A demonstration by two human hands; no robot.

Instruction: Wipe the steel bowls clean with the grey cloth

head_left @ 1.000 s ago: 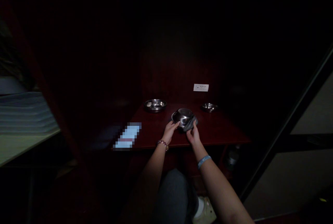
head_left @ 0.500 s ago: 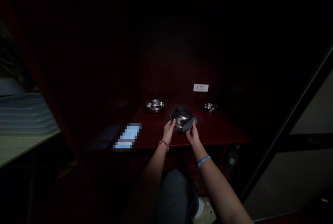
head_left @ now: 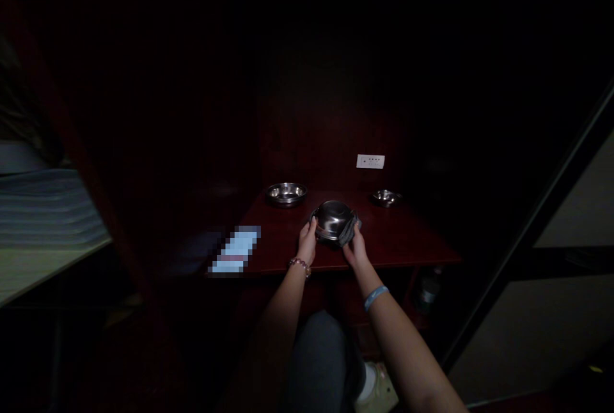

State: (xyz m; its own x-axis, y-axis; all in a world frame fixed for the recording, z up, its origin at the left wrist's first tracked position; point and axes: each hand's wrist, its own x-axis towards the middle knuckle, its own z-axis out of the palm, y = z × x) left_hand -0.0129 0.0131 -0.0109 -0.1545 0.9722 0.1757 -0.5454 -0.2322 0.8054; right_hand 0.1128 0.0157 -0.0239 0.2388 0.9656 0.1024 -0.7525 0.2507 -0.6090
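Between my two hands is a shiny metal bowl [head_left: 333, 218], its rounded underside facing up. My left hand [head_left: 307, 241] grips its left side, thumb on top and a bead bracelet at the wrist. On the right side, my right hand [head_left: 355, 247] presses a dark grey cloth [head_left: 348, 229] against the bowl; the fingers underneath are hidden. The bowl is over the dark red desk [head_left: 407, 240]. Farther back stand a wide metal bowl [head_left: 286, 194] on the left and a smaller metal bowl [head_left: 386, 198] on the right.
A white power socket [head_left: 371, 162] sits on the back wall. At the desk's left edge lies a pixelated bright rectangle [head_left: 235, 250]. Under the desk, at right, stands a bottle [head_left: 428, 291]. Stacked pale trays [head_left: 45, 208] rest on a shelf at far left.
The bowl in my hands has shifted slightly left and its tilt has changed. My left hand has moved a little left along with it; the other bowls stay where they were.
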